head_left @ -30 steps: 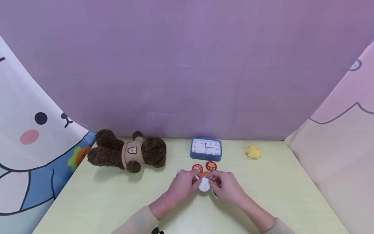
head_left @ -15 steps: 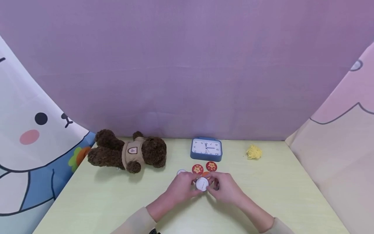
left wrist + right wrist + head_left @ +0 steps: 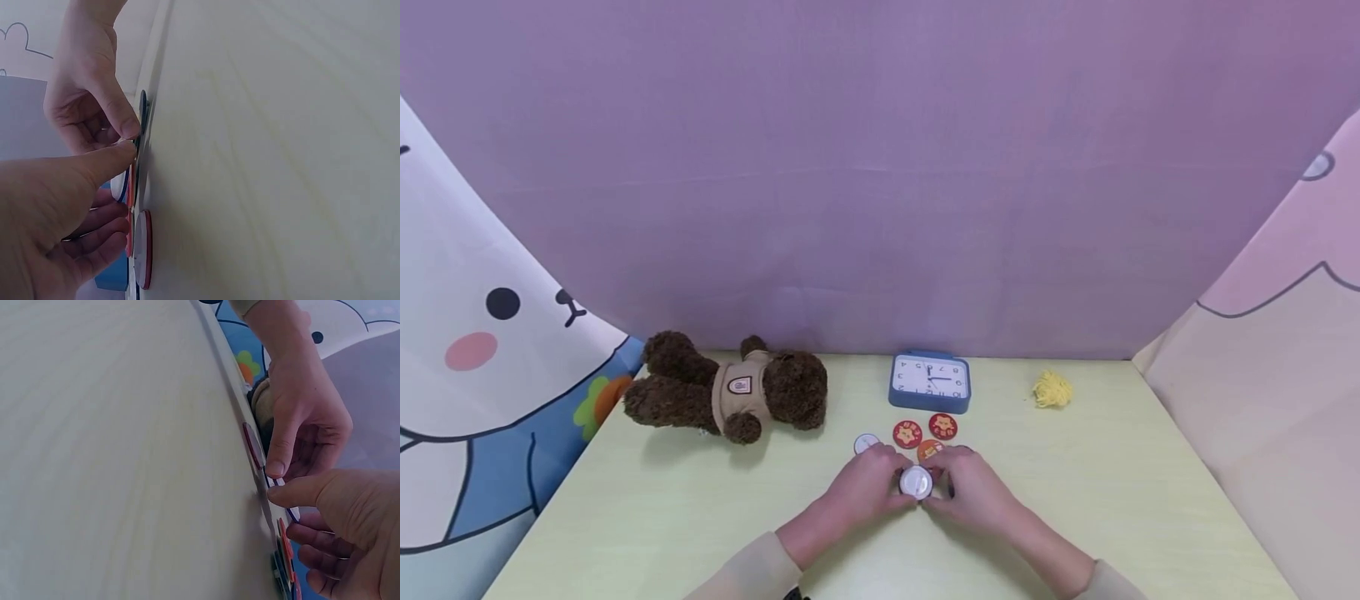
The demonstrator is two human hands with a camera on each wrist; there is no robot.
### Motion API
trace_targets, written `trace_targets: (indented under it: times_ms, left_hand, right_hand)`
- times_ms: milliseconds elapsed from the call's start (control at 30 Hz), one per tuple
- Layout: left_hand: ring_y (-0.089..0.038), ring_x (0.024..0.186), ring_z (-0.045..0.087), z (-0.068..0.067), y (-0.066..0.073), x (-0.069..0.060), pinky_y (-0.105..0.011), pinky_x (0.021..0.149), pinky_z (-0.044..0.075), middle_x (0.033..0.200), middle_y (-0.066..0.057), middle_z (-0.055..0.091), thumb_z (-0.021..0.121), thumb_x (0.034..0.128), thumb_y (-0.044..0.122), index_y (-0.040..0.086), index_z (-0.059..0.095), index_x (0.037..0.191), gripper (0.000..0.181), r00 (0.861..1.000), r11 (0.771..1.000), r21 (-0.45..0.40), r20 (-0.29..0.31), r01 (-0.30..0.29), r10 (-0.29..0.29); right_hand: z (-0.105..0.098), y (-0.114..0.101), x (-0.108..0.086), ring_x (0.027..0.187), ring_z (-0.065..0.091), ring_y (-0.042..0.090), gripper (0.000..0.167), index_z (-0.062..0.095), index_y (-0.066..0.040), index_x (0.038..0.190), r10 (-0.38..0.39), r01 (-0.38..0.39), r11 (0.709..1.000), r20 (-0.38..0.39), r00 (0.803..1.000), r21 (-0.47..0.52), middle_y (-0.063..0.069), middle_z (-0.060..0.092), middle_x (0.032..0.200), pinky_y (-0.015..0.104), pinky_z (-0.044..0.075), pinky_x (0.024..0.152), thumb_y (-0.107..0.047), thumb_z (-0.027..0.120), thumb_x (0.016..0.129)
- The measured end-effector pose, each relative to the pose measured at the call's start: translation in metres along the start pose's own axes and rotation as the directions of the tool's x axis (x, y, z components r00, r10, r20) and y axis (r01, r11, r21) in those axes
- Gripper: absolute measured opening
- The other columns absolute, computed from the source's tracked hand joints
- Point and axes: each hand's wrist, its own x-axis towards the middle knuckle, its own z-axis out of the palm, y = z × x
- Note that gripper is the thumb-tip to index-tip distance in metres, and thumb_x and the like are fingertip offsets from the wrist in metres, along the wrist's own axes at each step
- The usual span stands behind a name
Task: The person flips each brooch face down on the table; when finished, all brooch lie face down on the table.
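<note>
Both hands meet at a white-faced round disc (image 3: 916, 482) low over the table in the head view. My left hand (image 3: 865, 485) pinches its left edge between thumb and fingers. On the opposite edge, my right hand (image 3: 976, 492) pinches it likewise. Just beyond lie two red discs (image 3: 907, 434) with yellow figures and an orange disc (image 3: 931, 450), partly covered by the right hand. Another pale disc (image 3: 866, 442) lies beside the left knuckles. A dark-edged disc shows partly behind the right fingers. From the left wrist, a red-rimmed disc (image 3: 144, 249) appears near the left fingers.
A blue alarm clock (image 3: 929, 382) lies face up behind the discs. The brown teddy bear (image 3: 737, 390) rests on its back at the left. Yellow yarn (image 3: 1052, 389) sits at the right. A purple cloth (image 3: 880, 183) rises behind the table (image 3: 1112, 467).
The white-faced disc has shifted slightly left and toward the person, both hands moving with it. More of the orange disc and the pale disc at left now shows.
</note>
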Motion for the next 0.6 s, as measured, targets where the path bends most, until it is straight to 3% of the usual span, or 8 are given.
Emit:
trace_targets:
  times_ms: [200, 367, 500, 600]
  left_hand:
    - [-0.003, 0.081, 0.059, 0.003, 0.000, 0.000, -0.019, 0.080, 0.056, 0.091, 0.005, 0.077, 0.094, 0.0794, 0.033, 0.013, 0.082, 0.105, 0.035, 0.999, 1.000, 0.006, 0.027, 0.019, -0.019]
    - [-0.002, 0.080, 0.057, 0.002, 0.000, -0.001, -0.019, 0.079, 0.055, 0.090, 0.003, 0.076, 0.095, 0.0770, 0.032, 0.012, 0.083, 0.104, 0.035, 0.998, 0.999, -0.020, 0.047, 0.036, -0.035]
    - [-0.004, 0.083, 0.059, -0.001, -0.002, 0.000, -0.020, 0.080, 0.055, 0.095, 0.001, 0.076, 0.095, 0.0768, 0.032, 0.011, 0.082, 0.108, 0.040, 0.996, 0.995, -0.077, 0.077, 0.061, -0.055]
    - [-0.010, 0.089, 0.066, -0.007, -0.005, 0.005, -0.025, 0.083, 0.058, 0.101, -0.003, 0.079, 0.093, 0.0816, 0.032, 0.008, 0.081, 0.116, 0.044, 0.995, 0.989, -0.120, 0.052, 0.085, -0.079]
  right_hand:
    - [0.004, -0.002, 0.001, 0.083, 0.056, 0.003, 0.026, 0.082, -0.018, 0.102, 0.004, -0.001, 0.993, 0.018, 1.000, -0.116, -0.016, 0.070, 0.084, 0.033, 0.053, 0.085, -0.029, 0.092, 0.081]
    - [0.003, -0.004, 0.000, 0.088, 0.059, 0.006, 0.029, 0.083, -0.017, 0.106, 0.030, -0.022, 0.992, 0.061, 0.998, -0.127, -0.013, 0.075, 0.090, 0.035, 0.053, 0.087, -0.028, 0.092, 0.081]
    - [-0.004, -0.004, 0.002, 0.085, 0.061, 0.008, 0.028, 0.082, -0.015, 0.107, 0.055, -0.050, 0.997, 0.094, 0.994, -0.060, -0.009, 0.076, 0.091, 0.031, 0.054, 0.082, -0.022, 0.091, 0.081]
    - [-0.017, 0.002, 0.011, 0.079, 0.064, 0.007, 0.026, 0.081, -0.011, 0.110, 0.061, -0.064, 0.998, 0.101, 0.993, 0.028, -0.004, 0.076, 0.092, 0.024, 0.056, 0.072, -0.015, 0.086, 0.085]
